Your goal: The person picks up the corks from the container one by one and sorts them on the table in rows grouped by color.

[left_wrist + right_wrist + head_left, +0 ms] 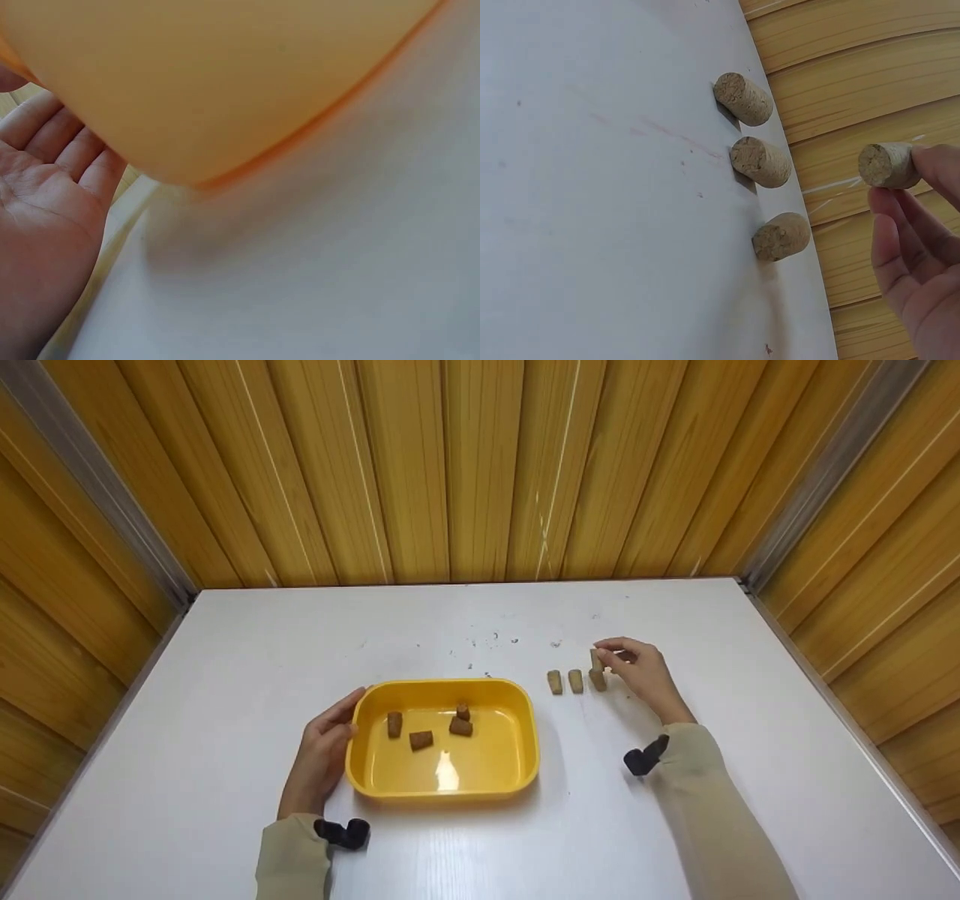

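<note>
My left hand (322, 746) grips the left side of a yellow plastic tray (442, 794), thumb by the rim and fingers along the outer wall. In the left wrist view the tray's wall (225, 82) hides the fingertips. Several dark brown corks (421, 740) lie scattered inside the tray. My right hand (641, 671) pinches a tan cork (887, 165) between thumb and fingers, held up off the table. Three more tan corks (762, 162) sit in a row on the table; in the head view the held one overlaps the rightmost cork (598, 681).
The white table (225, 675) carries small dark marks (495, 637) behind the tray. Wood-patterned panels (480, 472) close off the back and both sides. Each sleeve cuff has a small black device (645, 756) on it.
</note>
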The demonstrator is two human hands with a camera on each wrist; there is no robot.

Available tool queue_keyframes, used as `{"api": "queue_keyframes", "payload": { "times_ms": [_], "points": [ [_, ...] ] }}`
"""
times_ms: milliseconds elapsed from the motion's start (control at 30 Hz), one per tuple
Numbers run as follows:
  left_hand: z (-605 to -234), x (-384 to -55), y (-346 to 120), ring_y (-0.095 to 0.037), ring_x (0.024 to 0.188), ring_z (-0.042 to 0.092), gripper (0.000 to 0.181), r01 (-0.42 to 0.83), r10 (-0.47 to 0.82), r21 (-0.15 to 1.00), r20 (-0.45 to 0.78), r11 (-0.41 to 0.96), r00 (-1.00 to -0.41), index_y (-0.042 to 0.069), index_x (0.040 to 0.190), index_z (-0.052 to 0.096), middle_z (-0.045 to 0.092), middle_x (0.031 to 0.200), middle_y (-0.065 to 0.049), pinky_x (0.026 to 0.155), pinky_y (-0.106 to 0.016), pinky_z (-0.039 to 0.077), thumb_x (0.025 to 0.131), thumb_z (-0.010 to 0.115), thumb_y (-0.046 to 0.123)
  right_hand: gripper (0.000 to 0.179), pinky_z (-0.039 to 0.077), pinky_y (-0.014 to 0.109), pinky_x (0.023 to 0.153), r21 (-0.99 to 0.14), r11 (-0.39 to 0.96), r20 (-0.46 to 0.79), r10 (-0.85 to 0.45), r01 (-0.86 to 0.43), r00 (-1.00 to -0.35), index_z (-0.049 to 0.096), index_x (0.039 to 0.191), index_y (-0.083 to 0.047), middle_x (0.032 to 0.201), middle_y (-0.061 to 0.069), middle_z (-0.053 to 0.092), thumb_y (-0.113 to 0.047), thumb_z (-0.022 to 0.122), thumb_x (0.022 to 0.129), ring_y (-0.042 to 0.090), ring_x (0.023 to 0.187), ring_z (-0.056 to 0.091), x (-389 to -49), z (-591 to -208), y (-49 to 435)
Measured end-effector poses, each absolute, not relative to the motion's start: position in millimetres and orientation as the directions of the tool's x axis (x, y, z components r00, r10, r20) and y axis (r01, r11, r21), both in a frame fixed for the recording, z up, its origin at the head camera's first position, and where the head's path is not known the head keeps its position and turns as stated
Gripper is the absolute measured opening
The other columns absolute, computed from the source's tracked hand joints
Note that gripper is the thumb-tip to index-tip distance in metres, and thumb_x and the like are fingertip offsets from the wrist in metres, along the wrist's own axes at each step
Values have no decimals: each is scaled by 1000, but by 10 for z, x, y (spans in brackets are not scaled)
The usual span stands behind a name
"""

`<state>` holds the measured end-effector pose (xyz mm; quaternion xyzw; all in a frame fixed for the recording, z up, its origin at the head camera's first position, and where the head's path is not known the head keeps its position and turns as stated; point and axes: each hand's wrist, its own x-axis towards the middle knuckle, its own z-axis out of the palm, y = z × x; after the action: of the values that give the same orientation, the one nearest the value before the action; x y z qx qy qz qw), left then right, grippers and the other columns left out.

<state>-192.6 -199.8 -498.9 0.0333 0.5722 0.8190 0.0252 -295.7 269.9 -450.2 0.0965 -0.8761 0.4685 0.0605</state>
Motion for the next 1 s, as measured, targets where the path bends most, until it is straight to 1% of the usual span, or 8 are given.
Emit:
{"api": "queue_keyframes", "payload": {
  "times_ms": [133,333,400,500,633,733,867,1000],
  "points": [
    [-4988,-1932,-1997,-7,132,47,57,-2,77,940,26,-342,-997,0,145,39,42,150,-9,108,-22,40,88,38,-8,38,52,13,70,-823,540,166,-70,-177,-984,67,118,-5,112,15,68,-32,61,92,2,82,61,-2956,-4540,2751],
    [-4993,-1923,-1993,-12,130,51,56,8,59,919,34,-393,-998,-1,143,41,53,141,-4,107,-25,43,88,38,-10,40,52,12,72,-828,548,122,-36,-122,-992,67,119,-5,111,16,69,-34,60,93,-1,81,60,-2971,-4593,2819],
    [-4991,-1920,-1997,-11,130,51,56,8,60,920,34,-391,-998,-1,143,41,54,140,-2,107,-25,42,88,38,-10,41,53,12,72,-830,547,109,-30,-108,-994,66,120,-4,111,17,68,-34,60,93,-1,81,60,-2971,-4601,2838],
    [-4990,-1921,-2003,-10,130,50,57,11,66,927,38,-376,-997,-2,144,39,53,142,-3,107,-24,42,88,38,-10,42,54,14,73,-840,538,81,-19,-78,-997,65,121,-3,112,17,68,-34,60,93,0,83,61,-2974,-4618,2865],
    [-4989,-1927,-2009,-9,131,49,57,16,74,933,45,-359,-996,-3,145,37,46,147,-8,108,-24,41,88,38,-9,44,55,16,73,-843,536,38,-17,-41,-999,64,123,-3,114,17,66,-35,60,93,4,86,61,-2983,-4650,2896],
    [-4988,-1926,-2008,-9,132,48,57,16,81,935,48,-354,-996,-3,145,37,42,150,-11,108,-24,41,88,37,-9,43,53,16,70,-831,555,9,-7,-11,-1000,64,123,-5,114,16,65,-35,59,93,8,87,61,-2996,-4674,2914],
    [-4989,-1925,-2009,-8,132,47,57,16,87,935,50,-354,-995,-3,145,36,41,151,-12,108,-24,40,89,37,-9,41,51,14,67,-813,582,-16,4,15,-1000,64,122,-5,113,15,64,-34,59,93,12,87,61,-3015,-4697,2937],
    [-4992,-1925,-2007,-9,132,48,57,20,82,933,53,-360,-995,-3,145,37,41,151,-12,108,-24,40,89,37,-9,40,50,15,66,-801,598,-31,2,26,-1000,64,122,-5,111,15,63,-32,59,94,12,84,59,-3028,-4714,2970]
  ]
}}
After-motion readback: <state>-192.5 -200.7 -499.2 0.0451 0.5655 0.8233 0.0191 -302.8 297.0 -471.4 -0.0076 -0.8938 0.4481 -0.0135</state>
